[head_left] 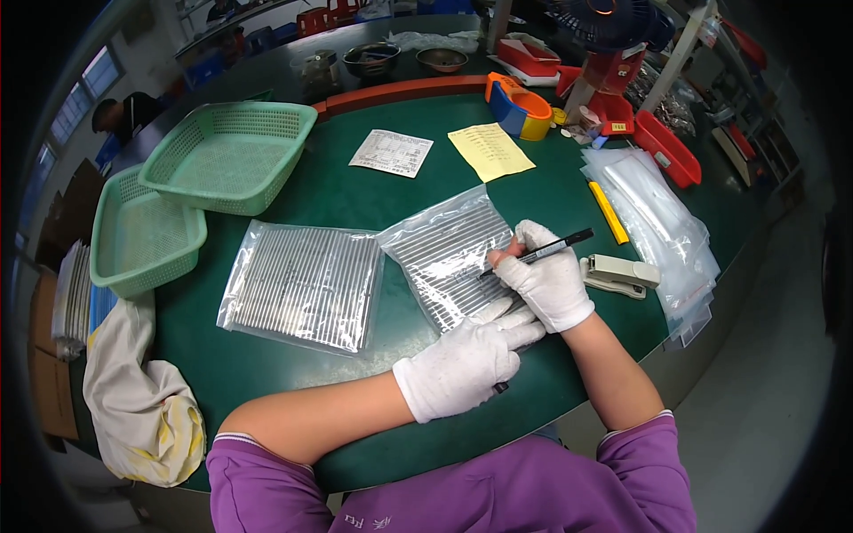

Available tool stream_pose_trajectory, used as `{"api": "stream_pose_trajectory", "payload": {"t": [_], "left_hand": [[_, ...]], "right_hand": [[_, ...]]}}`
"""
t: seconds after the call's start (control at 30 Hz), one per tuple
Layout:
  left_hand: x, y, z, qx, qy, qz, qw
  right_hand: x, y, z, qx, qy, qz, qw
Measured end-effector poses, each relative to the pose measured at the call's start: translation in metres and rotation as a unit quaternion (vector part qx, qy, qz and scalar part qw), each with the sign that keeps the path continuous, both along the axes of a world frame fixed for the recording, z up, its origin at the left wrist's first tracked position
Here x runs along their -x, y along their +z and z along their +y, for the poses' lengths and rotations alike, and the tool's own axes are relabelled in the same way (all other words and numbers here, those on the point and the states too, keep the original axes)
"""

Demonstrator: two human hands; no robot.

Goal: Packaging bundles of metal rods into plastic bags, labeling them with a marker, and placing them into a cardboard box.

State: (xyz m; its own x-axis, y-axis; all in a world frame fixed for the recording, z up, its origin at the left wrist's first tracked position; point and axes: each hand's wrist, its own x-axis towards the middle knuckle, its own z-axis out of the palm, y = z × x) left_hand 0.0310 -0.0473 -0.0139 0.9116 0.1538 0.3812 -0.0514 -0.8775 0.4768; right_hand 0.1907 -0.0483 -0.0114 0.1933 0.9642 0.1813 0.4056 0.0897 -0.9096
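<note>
A clear plastic bag of thin grey rods in neat rows (453,244) lies flat, slightly turned, on the green table. My right hand (553,282), in a white glove with bare thumb and fingertip showing, is closed around a black marker pen (562,242). The pen's tip points down-left at the bag's surface; whether it touches cannot be told. My left hand (462,364), also gloved, rests on the bag's near edge with some fingers extended. A small black pen cap (500,387) sticks out from beneath its curled fingers. Beside it, on the left, lies a second filled bag (302,289).
Two green plastic baskets (147,233) overlap at the left, above a pale cloth (142,400). A white paper (391,153) and a yellow paper (491,151) lie beyond the bags. On the right are a stapler (619,274), a yellow cutter (608,213) and empty clear bags (653,231).
</note>
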Motion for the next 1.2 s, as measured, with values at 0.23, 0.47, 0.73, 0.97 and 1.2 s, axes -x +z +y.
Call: {"api": "stream_pose_trajectory", "payload": {"t": [0.23, 0.47, 0.73, 0.97, 1.2], "left_hand": [[-0.0007, 0.0014, 0.0011, -0.002, -0.007, -0.006, 1.000], [-0.0011, 0.0008, 0.0019, 0.007, -0.017, -0.010, 1.000], [-0.0009, 0.0005, 0.0009, 0.003, -0.023, -0.005, 1.000], [-0.0008, 0.0000, 0.0011, -0.012, -0.011, 0.005, 1.000], [-0.0001, 0.0009, 0.0026, 0.005, -0.018, 0.000, 1.000]], "right_hand": [[-0.0013, -0.0046, 0.0020, -0.028, -0.018, -0.026, 0.999], [-0.0006, 0.0010, 0.0004, -0.004, -0.018, -0.042, 0.999], [-0.0008, -0.0005, 0.0001, 0.001, -0.036, -0.028, 0.999], [-0.0009, -0.0008, 0.0018, -0.028, -0.051, -0.040, 0.998], [-0.0063, -0.0050, 0.0040, -0.025, -0.033, -0.016, 0.999]]}}
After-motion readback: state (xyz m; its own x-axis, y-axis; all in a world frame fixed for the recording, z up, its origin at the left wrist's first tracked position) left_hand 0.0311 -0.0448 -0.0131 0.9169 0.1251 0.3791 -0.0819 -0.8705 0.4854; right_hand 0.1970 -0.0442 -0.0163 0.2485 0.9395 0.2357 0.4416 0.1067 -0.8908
